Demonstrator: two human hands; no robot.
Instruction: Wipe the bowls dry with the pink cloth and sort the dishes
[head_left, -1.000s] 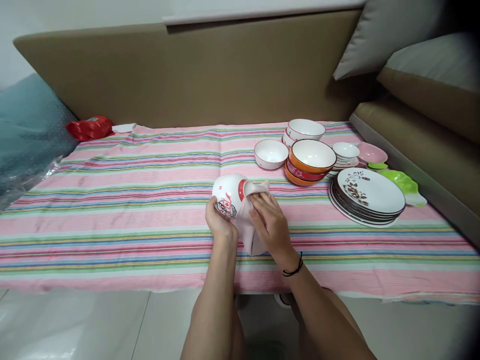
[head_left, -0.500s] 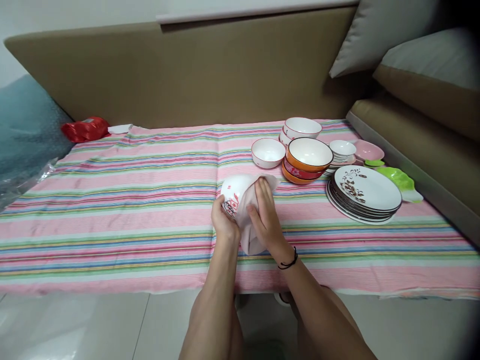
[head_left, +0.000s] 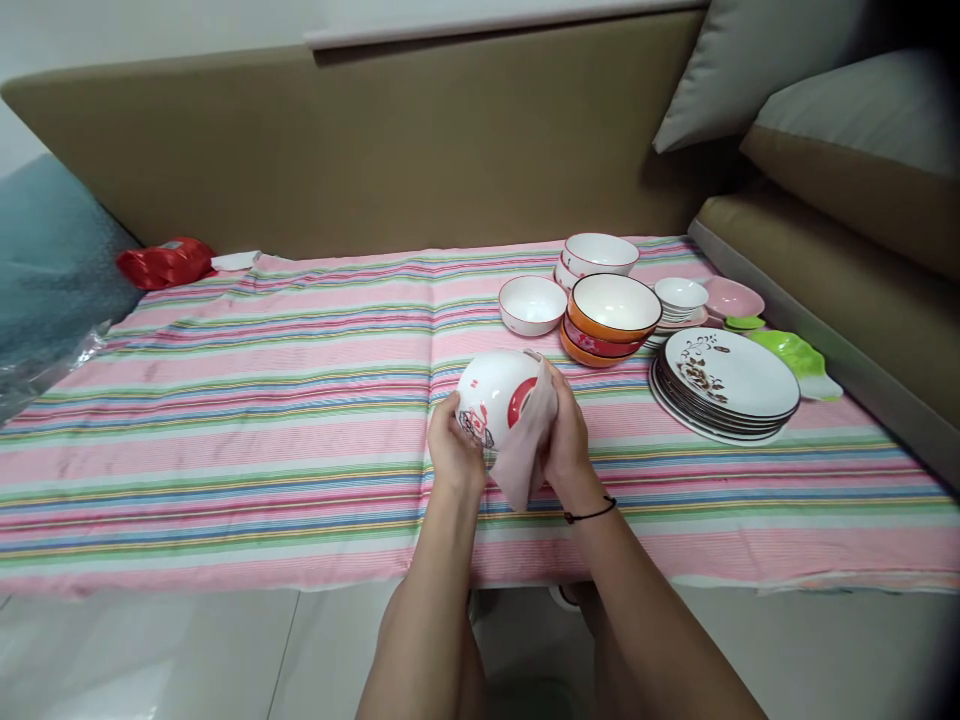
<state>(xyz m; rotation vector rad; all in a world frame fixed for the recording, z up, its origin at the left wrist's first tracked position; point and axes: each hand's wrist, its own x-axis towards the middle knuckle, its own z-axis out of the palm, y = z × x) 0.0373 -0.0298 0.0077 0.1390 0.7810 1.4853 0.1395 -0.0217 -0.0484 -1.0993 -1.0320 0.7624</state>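
A white bowl [head_left: 491, 385] with a red and black flower print is held tilted on its side above the striped cloth, its red-ringed base turned to the right. My left hand [head_left: 454, 450] grips the bowl at its lower left, thumb on the outer wall. On the other side my right hand [head_left: 566, 430] is closed on a pale pinkish wiping cloth [head_left: 521, 465], pressed against the bowl near its base. Part of the cloth hangs down between my hands. The fingertips of my right hand are partly hidden behind the cloth.
Behind and right of my hands stand a single white bowl [head_left: 532, 305], stacked orange and red bowls [head_left: 611, 315] and white bowls [head_left: 600, 252]. Farther right are stacked plates [head_left: 731, 375], small dishes [head_left: 681, 295] and a green leaf-shaped dish [head_left: 799, 360]. A red bag [head_left: 165, 263] lies far left.
The bowl has turned so its red-ringed base now shows. My right hand and the cloth have shifted from across the bowl's front to its right side.
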